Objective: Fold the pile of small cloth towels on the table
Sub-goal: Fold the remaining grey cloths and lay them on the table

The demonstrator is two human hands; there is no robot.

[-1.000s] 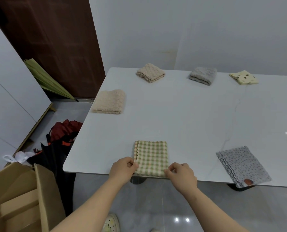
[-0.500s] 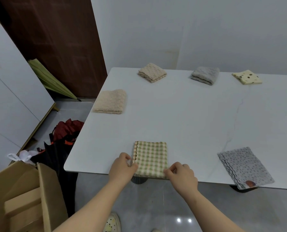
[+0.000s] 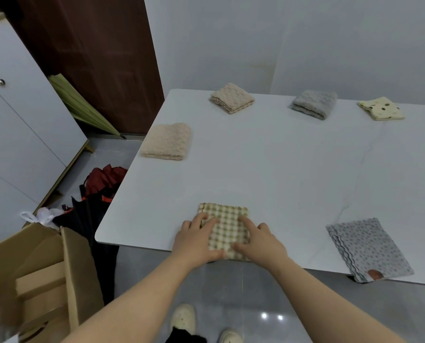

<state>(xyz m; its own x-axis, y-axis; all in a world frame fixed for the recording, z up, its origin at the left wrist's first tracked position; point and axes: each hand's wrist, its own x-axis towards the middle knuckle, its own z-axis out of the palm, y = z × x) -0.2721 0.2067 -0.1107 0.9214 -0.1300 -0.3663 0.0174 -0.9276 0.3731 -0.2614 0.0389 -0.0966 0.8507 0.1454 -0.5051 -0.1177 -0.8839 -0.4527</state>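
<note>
folded towels ring the table's bare middle.

Dim, even indoor light – soft focus, wide-angle edge bending, floor glare spots.

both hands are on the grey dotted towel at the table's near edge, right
No: in the head view the left hand and right hand rest on the green checked towel at the near edge of the table; the grey dotted towel lies untouched.
</note>
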